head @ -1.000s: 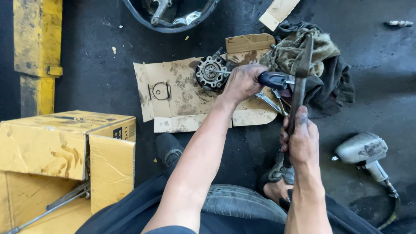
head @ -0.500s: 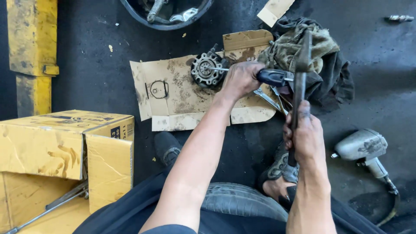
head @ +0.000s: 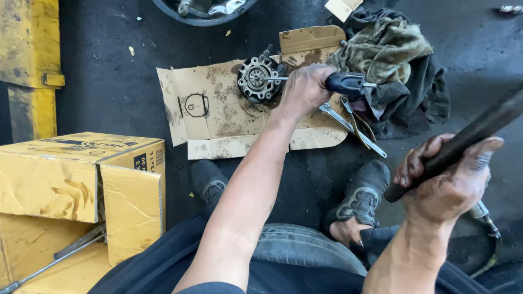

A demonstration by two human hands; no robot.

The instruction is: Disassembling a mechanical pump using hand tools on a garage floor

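Note:
My left hand (head: 306, 89) grips a screwdriver with a black handle (head: 346, 83); its metal shaft points left into a round, dirty metal part (head: 257, 80) lying on a stained sheet of cardboard (head: 218, 117). My right hand (head: 449, 177), greasy, is closed around a long dark bar or hammer handle (head: 479, 130) raised at the right, well clear of the screwdriver. Its far end leaves the frame.
Flat wrenches (head: 354, 128) lie on the cardboard's right edge beside a heap of dirty rags (head: 392, 60). A yellow cardboard box (head: 76, 179) with a metal rod stands at the left. A black basin (head: 204, 11) sits at the top, a yellow post (head: 30, 60) far left. My shoes (head: 362, 196) rest on the dark floor.
My right hand has drawn the dark bar back and down to the right, away from the screwdriver. My left hand keeps the screwdriver on the round part. The view has moved closer.

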